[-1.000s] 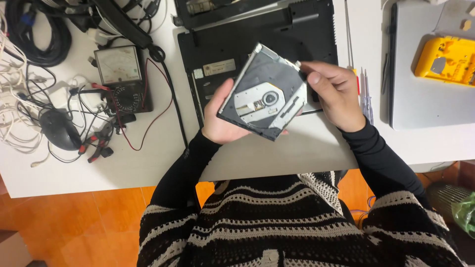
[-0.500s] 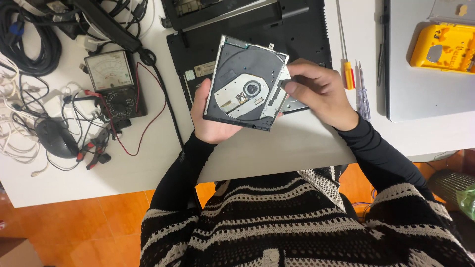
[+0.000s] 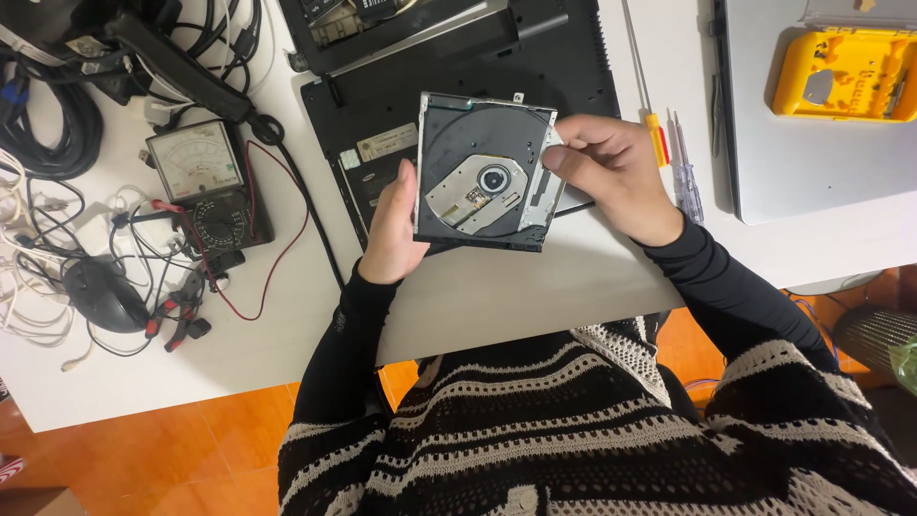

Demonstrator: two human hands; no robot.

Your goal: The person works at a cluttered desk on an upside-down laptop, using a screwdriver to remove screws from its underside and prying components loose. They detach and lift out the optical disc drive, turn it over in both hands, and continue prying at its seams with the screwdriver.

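We hold the drive point(image 3: 485, 174) above the laptop point(image 3: 458, 67) on the counter point(image 3: 497, 296): left hand point(image 3: 394, 229) gripping its left edge, right hand point(image 3: 611, 177) fingers point(image 3: 564, 158) pinching its right edge.

Even, fairly bright indoor light is being cast from above, and the white table point(image 3: 535, 296) is being rendered almost without texture. Soft, short shadows are being thrown beneath the left hand point(image 3: 392, 229) and the disc drive point(image 3: 485, 172). A mild sheen is being picked up on the drive's metal plate and on the grey laptop lid point(image 3: 812, 162). Focus is being held across the centre; slight softening and stretching are being seen toward the corners, where the orange floor point(image 3: 143, 459) is being shown dimmer.
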